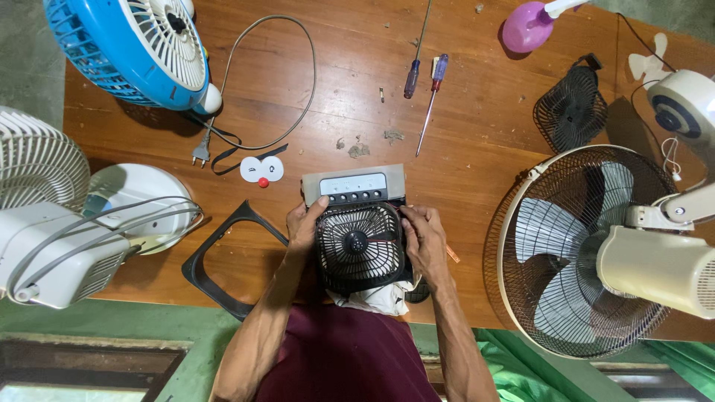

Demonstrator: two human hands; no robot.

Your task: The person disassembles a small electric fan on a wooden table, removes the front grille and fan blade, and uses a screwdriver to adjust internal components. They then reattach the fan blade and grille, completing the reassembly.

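A small black box fan (360, 244) with a round grille and a grey control panel (354, 184) lies on the wooden table (462, 119) near its front edge. My left hand (304, 225) grips its left side, thumb up by the row of buttons. My right hand (423, 237) holds the right side, fingers curled over the edge of the grille. A white cloth (376, 298) pokes out beneath the fan.
A black square frame (223, 257) lies left of the fan. Two screwdrivers (428, 82) lie further back. A blue fan (138, 45), white fans (67, 223) at left, a large wire-guard fan (588, 249) at right, a small black grille (572, 110), a cable with plug (246, 126).
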